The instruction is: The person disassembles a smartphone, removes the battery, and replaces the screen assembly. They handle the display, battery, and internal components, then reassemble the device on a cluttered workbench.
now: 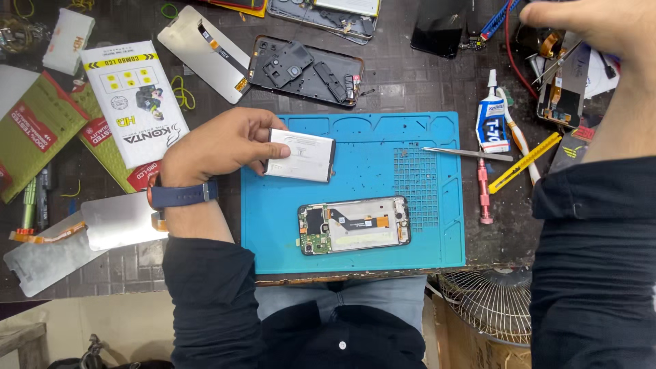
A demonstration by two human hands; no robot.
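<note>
My left hand (217,145) grips a flat silver-white phone battery (304,156) by its left end and holds it over the upper left of the blue work mat (383,150). On the mat below lies an opened phone frame (354,225) with its green circuit board and orange flex cable showing. My right hand (593,26) is raised at the top right corner, above a cluster of parts and tools; its fingers are bent, and whether it holds something is hidden.
Tweezers (467,154), a glue tube (491,117), a yellow cutter (525,162) and a pink screwdriver (484,193) lie right of the mat. A black phone back cover (305,70), silver display panels (205,53), packets (135,101) and a fan grille (486,298) surround it.
</note>
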